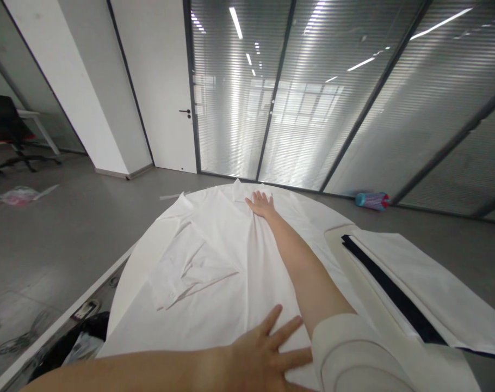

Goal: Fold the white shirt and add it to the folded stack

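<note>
A white shirt [215,256] lies spread flat on a white table [127,272], its left sleeve [182,272] folded in over the body. My right hand [260,204] reaches far across and rests flat, fingers spread, on the shirt near its collar. My left hand [267,348] lies open, palm down, on the shirt's near edge. Neither hand holds anything.
To the right lies a stack of folded white and black cloth [410,294]. Grey floor surrounds the table, with a blue and red cylinder [372,200] by the glass wall, a dark bag [80,340] below the table's left edge and an office chair [8,136] far left.
</note>
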{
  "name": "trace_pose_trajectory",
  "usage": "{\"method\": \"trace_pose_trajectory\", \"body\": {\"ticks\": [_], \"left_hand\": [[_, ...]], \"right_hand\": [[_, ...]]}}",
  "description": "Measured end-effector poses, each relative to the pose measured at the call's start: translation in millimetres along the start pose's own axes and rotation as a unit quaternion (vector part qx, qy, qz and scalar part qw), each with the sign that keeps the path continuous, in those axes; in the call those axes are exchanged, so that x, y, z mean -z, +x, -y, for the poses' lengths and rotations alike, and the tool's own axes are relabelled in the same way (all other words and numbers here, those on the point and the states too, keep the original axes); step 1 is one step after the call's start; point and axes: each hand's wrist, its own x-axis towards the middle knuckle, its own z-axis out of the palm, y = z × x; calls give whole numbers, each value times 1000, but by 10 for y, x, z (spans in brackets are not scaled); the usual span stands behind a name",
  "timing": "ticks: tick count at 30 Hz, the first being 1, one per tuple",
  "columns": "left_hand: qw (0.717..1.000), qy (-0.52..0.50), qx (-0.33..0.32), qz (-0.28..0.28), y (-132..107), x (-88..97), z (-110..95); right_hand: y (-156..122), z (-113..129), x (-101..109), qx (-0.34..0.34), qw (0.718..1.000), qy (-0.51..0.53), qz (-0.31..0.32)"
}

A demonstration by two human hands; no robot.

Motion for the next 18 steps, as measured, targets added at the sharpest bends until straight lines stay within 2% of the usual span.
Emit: {"method": "trace_pose_trajectory", "body": {"ticks": [4, 9, 12, 15, 18], "left_hand": [[999, 17, -36, -23, -21, -137, -6], [997, -9, -75, -25, 91, -27, 3], [994, -23, -106, -31, 194, -56, -36], [990, -18, -129, -50, 257, -110, -100], [990, -8, -140, -33, 267, 3, -109]], "right_hand": [[86, 2, -1, -15, 1000, 7, -8], [40, 16, -6, -8, 998, 21, -54], [-122, 27, 26, 12, 998, 41, -51], [-386, 60, 44, 31, 997, 66, -18], [-697, 135, 6, 24, 996, 87, 23]]}}
